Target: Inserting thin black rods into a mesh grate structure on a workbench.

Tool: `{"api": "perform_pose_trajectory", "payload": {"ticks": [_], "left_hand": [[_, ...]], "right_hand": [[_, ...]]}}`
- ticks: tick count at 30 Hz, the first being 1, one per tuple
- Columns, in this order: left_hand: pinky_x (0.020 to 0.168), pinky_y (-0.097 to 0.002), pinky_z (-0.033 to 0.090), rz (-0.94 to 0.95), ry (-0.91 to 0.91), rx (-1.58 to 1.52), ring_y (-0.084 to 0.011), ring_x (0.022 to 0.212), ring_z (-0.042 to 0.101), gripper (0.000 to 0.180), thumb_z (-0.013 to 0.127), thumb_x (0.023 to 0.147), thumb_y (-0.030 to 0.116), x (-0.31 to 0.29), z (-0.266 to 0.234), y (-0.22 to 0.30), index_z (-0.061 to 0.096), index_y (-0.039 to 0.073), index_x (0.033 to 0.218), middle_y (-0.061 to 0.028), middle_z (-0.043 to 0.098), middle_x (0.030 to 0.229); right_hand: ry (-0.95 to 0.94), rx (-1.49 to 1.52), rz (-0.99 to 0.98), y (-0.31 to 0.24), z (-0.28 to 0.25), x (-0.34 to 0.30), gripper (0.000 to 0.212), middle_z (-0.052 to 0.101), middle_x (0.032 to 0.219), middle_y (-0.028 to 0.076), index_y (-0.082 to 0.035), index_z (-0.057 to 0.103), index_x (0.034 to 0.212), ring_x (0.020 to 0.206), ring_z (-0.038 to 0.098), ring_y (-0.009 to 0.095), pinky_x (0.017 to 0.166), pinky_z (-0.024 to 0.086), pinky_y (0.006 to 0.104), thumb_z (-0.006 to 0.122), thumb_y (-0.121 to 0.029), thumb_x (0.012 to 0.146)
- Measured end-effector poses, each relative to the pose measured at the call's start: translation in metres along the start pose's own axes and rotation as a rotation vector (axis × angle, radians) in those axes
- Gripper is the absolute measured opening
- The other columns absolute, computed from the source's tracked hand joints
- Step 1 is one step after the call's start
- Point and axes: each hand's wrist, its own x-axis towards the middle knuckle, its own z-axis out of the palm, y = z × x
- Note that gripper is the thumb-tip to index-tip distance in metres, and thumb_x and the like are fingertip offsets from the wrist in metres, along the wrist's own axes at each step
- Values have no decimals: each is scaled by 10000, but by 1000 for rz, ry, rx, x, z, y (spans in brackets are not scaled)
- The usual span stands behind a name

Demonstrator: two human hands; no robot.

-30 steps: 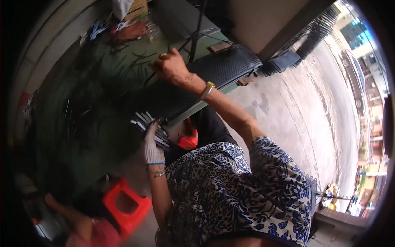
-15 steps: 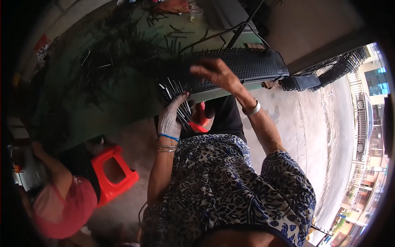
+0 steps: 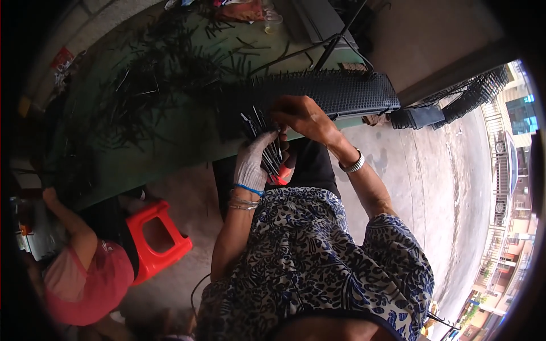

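Note:
In a pale knitted glove with a blue cuff, my left hand is closed around a bundle of thin dark strips, some with shiny edges. The strips stick out above and below the fist. My bare right hand is bent in close beside the bundle's upper part, its fingers curled together. What its fingertips pinch, if anything, is too small and dark to make out. Just beyond both hands lies a black perforated panel with a row of small pegs along its far edge, resting at the table's front edge.
Many loose dark strips are strewn over the green table. A black metal frame stands behind the panel. At left, a person in a pink top sits beside a red plastic stool. More black mesh panels lie at right.
My right hand has come down from above the panel to the bundle, its fingers now curled. My left hand has shifted slightly right with the strips.

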Motion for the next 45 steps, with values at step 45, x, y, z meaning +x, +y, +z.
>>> {"api": "perform_pose_trajectory", "payload": {"ticks": [45], "left_hand": [[627,-338,574,-98,50,-153,-195,748,656,152,614,896,172,21,6,11,626,71,1009,-86,668,872]], "right_hand": [[401,-813,-252,41,-16,101,191,564,952,170,-199,690,960,810,624,351,691,518,427,639,-272,791]]}}
